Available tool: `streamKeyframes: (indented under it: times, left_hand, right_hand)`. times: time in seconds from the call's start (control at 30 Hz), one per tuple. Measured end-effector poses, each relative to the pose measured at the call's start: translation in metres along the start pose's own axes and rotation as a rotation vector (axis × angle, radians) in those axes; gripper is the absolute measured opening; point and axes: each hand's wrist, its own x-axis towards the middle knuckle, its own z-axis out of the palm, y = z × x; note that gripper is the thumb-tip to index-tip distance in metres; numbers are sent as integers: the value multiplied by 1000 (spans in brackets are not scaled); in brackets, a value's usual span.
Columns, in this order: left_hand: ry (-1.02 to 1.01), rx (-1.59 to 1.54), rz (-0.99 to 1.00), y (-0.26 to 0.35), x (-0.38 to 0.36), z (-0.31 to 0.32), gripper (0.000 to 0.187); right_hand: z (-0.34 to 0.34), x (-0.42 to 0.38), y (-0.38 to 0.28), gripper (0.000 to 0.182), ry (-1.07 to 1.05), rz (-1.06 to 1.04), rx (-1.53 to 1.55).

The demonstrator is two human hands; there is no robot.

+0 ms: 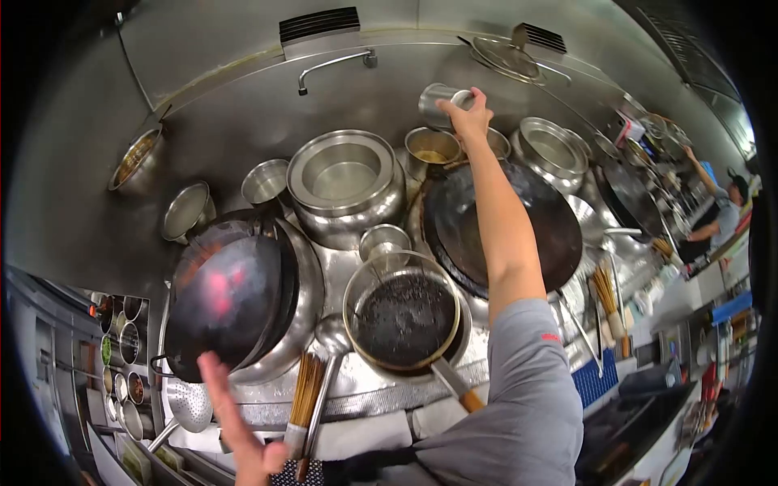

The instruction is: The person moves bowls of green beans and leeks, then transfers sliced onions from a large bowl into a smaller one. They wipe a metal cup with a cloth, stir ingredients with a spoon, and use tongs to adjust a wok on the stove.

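Note:
My right hand [470,117] is stretched out to the back of the stove with its fingers round a metal cup [438,105], which is tilted on its side near the back wall. Below the cup stands a metal pot [431,147] with yellowish liquid. My right forearm passes over a large dark wok [454,219]. At the lower left, my left hand [235,417] is raised with fingers apart and nothing in it. It is nearest to a tilted black wok [231,304], a perforated skimmer [190,405] and a bamboo brush [306,393].
A round strainer [401,312] rests over a dark pan at the centre. Behind are a large steel pot [344,182] and a faucet [336,66]. A ladle [331,336] lies in front. Ingredient containers [128,340] stand left. Another person [717,215] is at the far right.

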Motion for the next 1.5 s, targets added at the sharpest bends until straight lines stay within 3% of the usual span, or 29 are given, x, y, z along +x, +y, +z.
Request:
streamKeyframes:
  times: [0.03, 0.13, 0.17, 0.27, 0.3, 0.4, 0.47, 0.73, 0.83, 0.87, 0.93, 1.0, 1.13, 1.17, 1.2, 1.23, 1.27, 1.37, 1.43, 1.5]
  left_hand:
    - [69, 66, -53, 0, -7, -4, 109]
    - [199, 304, -196, 4, -23, -22, 105]
    - [218, 369, -232, 8, -25, -25, 101]
    - [164, 519, -321, 10, -55, -51, 87]
    - [199, 502, -343, 14, -57, -48, 84]
    - [146, 615, -390, 28, -47, -41, 81]
    - [120, 641, -352, 31, -42, -40, 81]
    - [67, 752, -271, 15, -60, -47, 80]
    - [77, 684, -200, 0, -76, -60, 78]
    - [93, 662, -184, -3, -76, -62, 78]
    - [132, 540, -83, -16, -81, -72, 74]
    - [150, 457, 3, -27, -92, -85, 66]
    - [218, 249, 107, -47, -102, -120, 37]
    - [247, 152, -3, -55, -118, -124, 35]
    - [263, 52, -107, -62, -132, -130, 34]
    - [279, 68, -71, -67, -137, -135, 34]
    - [292, 53, -24, -74, -139, -135, 34]
    - [149, -127, -21, -82, -148, -135, 37]
    - [-16, -202, -38, -81, -152, -140, 41]
    - [-57, -303, -20, -76, -149, -138, 43]
  right_hand:
    - [12, 20, 11, 98, 50, -84, -209]
    - [35, 47, 32, 97, 50, -188, -305]
    - [42, 58, 43, 96, -50, -192, -357]
    - [62, 71, 76, 94, 7, -408, -479]
    - [60, 73, 73, 92, -154, -311, -528]
    - [70, 67, 82, 89, -53, -414, -509]
    - [75, 64, 89, 86, -110, -450, -566]
    - [62, 32, 62, 83, 115, -519, -644]
    - [55, 30, 64, 83, 338, -479, -160]
    - [52, 34, 64, 81, 293, -361, 106]
    - [24, -14, 12, 71, 181, 254, 801]
    - [-8, -39, 4, 64, -138, 412, 1078]
    - [-48, -151, -43, 73, -358, 366, 1347]
    - [-60, -184, -52, 76, -419, 360, 1424]
    - [-66, -225, -59, 77, -541, 361, 1469]
    - [-75, -269, -71, 77, -641, 332, 1511]
    - [-79, -329, -104, 76, -579, 312, 1454]
    - [-77, -441, -112, 76, -794, 469, 1634]
    - [-73, -496, -101, 75, -786, 665, 1723]
    - [-69, -533, -104, 73, -774, 699, 1725]
